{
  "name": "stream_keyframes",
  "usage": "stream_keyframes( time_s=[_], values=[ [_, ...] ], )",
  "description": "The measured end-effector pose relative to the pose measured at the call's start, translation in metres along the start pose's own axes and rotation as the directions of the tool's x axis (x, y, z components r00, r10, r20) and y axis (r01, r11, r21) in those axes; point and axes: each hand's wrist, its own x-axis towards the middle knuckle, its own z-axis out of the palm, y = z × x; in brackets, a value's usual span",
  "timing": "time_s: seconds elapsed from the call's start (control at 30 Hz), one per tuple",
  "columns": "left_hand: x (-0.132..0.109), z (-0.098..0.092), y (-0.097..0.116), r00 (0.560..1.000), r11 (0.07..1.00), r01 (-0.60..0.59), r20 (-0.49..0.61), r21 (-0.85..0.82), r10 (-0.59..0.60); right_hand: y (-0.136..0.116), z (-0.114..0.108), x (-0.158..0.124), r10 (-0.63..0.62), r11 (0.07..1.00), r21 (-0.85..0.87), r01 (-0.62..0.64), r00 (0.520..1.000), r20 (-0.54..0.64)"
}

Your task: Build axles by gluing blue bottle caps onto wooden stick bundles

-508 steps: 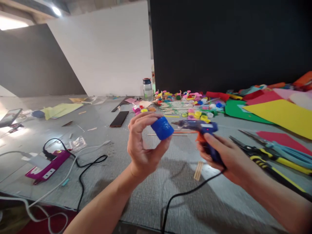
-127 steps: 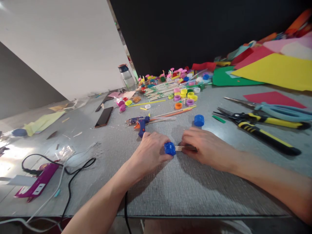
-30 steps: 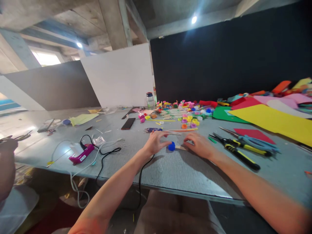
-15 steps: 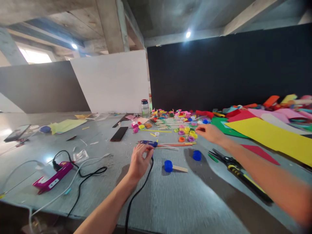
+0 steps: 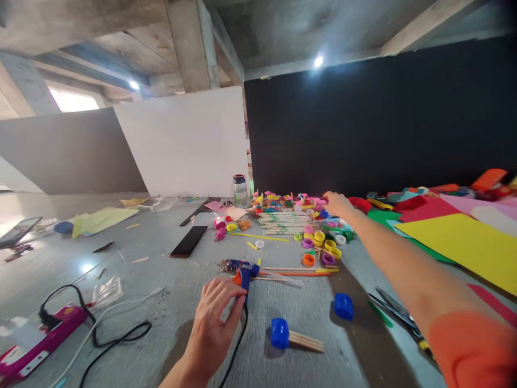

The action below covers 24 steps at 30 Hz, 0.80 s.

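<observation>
My left hand [image 5: 218, 310] is beside the handle of a blue glue gun [image 5: 245, 277] that lies on the table. Its fingers are loosely curled, with a gap between thumb and forefinger and nothing seen in them. My right hand [image 5: 338, 205] reaches to the back, fingers stretched over a pile of colourful small pieces [image 5: 297, 202]; its fingertips are partly hidden. In front lies a blue cap piece [image 5: 279, 333] with several thin wooden sticks [image 5: 306, 341] extending from its side. Another blue cap piece [image 5: 343, 306] sits to the right.
Bottle caps [image 5: 319, 237] and wrapped sticks [image 5: 283, 222] lie mid-table. Scissors [image 5: 398, 312] and yellow sheets [image 5: 464, 242] are on the right. On the left are a phone [image 5: 189, 241], a purple power strip [image 5: 52, 337] and cables. A jar [image 5: 239, 189] stands at the back.
My right hand has moved farther back, from beside the loose caps to the pile. My left hand has shifted from the glue gun's body toward its handle. The camera view has tilted.
</observation>
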Motion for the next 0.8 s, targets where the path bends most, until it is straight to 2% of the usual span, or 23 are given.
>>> stream_keyframes(
  time_s=[0.17, 0.33, 0.53, 0.8],
  values=[
    [0.005, 0.003, 0.002, 0.999, 0.999, -0.046, 0.018, 0.028, 0.045, -0.002, 0.019, 0.034, -0.074, 0.996, -0.040, 0.074, 0.997, -0.004],
    [0.007, 0.007, 0.003, 0.997, 0.997, -0.067, 0.035, 0.040, 0.065, -0.009, 0.037, 0.050, -0.120, 0.989, -0.080, 0.122, 0.992, 0.025],
    [0.006, 0.012, 0.002, 0.997, 0.999, -0.047, 0.065, 0.001, 0.047, -0.010, 0.044, 0.057, -0.124, 0.982, -0.137, 0.129, 0.991, 0.044],
    [0.004, 0.014, 0.002, 0.995, 0.998, -0.053, 0.085, -0.021, 0.055, -0.013, 0.038, 0.050, -0.158, 0.975, -0.151, 0.164, 0.986, 0.054]
  ],
)
